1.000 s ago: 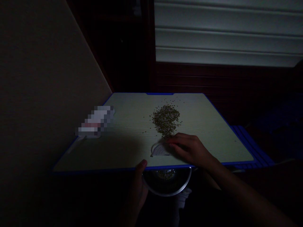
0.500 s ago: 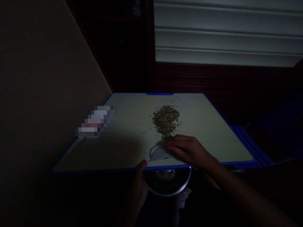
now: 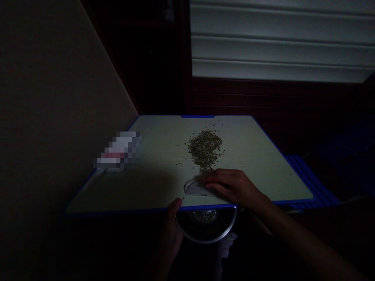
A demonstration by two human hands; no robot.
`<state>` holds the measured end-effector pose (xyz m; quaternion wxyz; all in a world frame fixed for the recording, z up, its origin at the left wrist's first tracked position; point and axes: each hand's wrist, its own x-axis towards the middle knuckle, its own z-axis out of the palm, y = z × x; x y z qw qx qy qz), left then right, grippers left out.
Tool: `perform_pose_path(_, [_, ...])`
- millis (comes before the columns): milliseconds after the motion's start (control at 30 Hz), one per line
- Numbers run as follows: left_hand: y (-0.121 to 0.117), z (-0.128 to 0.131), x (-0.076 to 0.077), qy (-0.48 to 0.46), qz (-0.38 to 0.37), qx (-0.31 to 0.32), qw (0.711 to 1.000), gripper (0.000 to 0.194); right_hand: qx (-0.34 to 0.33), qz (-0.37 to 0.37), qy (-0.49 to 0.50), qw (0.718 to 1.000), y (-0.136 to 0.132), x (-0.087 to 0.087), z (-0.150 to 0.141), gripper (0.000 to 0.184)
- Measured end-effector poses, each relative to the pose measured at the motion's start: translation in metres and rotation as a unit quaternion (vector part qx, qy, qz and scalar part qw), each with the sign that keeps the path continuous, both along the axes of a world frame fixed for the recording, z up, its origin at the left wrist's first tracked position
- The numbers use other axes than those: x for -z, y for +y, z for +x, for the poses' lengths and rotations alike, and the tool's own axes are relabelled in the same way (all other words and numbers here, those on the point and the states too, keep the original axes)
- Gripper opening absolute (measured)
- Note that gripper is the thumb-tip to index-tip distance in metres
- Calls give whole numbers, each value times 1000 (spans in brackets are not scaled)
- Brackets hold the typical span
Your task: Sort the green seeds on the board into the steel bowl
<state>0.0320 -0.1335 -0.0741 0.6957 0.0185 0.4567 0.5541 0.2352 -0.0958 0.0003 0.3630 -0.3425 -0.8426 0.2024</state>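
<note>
My right hand [image 3: 227, 183] is closed on a clear half-round protractor [image 3: 195, 187] near the front edge of a pale, blue-rimmed folding table [image 3: 152, 156]. Just beyond the fingers lies a loose pile of small greenish-brown beans or seeds [image 3: 205, 146], thinning into stray ones around it. Below the table's front edge is a round metal bowl [image 3: 206, 239] with similar grains at its bottom. My left hand [image 3: 174, 230] grips the bowl's left side, its thumb up at the table edge; its other fingers are mostly hidden. A single grain lies near the thumb.
A blurred-out white and pink item [image 3: 118, 152] with a white cable rests on the table's left side, close to a wall [image 3: 52, 97]. Dark wood and pale slatted panels [image 3: 278, 43] stand behind. Blue striped material [image 3: 310, 183] is beyond the right edge.
The protractor has tilted and shifted slightly away from the front edge, with small movement of my right fingers. My left hand and the bowl stay in place.
</note>
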Motion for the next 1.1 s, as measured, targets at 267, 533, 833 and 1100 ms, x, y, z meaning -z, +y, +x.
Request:
perform_pose_path(267, [2, 0, 7, -15, 40, 20, 999, 36, -43, -18, 1, 999, 0, -4, -2, 34])
perform_pose_path(533, [1, -1, 6, 0, 23, 21, 1000, 25, -69, -43, -3, 997, 0, -5, -1, 34])
perform_pose_path(833, [3, -1, 8, -14, 34, 23, 999, 23, -65, -73, -11, 995, 0, -7, -2, 36])
perform_pose_path(1100, [0, -2, 6, -1, 32, 45, 998, 26, -54, -111, -10, 992, 2, -7, -2, 36])
